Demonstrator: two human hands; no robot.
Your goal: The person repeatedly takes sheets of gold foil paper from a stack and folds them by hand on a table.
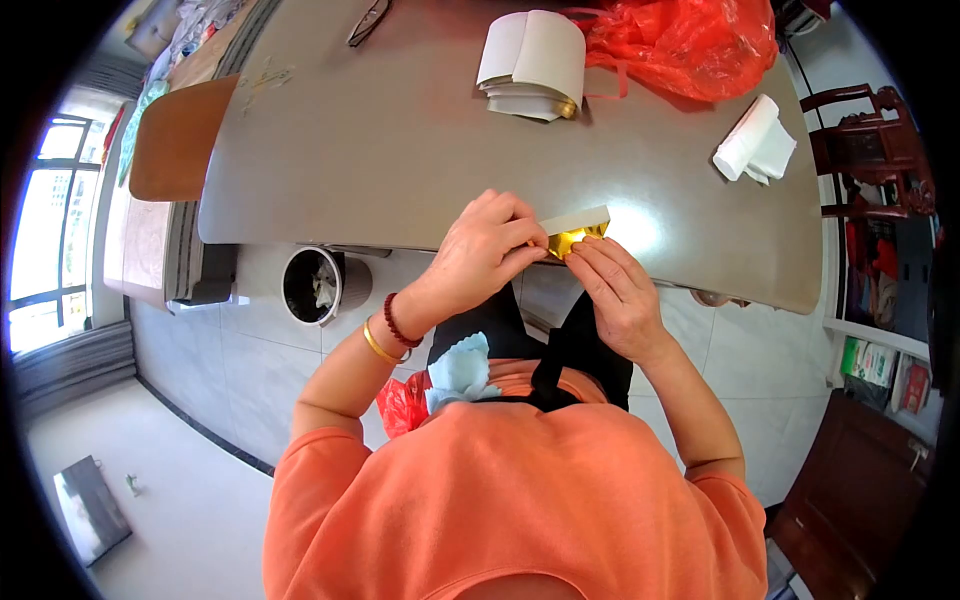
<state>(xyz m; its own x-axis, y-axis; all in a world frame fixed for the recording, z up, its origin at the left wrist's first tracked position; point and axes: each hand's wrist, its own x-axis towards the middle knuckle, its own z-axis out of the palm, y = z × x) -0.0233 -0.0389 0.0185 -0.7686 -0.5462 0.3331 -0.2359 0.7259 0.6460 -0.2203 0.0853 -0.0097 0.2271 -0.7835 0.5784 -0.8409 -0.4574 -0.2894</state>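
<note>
There are two hands (488, 243), one gold paper (572, 240), two red bags (690, 45) and one bin (350, 283).

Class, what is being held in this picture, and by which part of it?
A small gold and white folded sheet, its left end in the left hand, its right end in the right hand.

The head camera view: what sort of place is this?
Probably a home, perhaps a living or dining room. Grey curtains hang by the window, and carved wooden chairs stand beyond the table.
</note>
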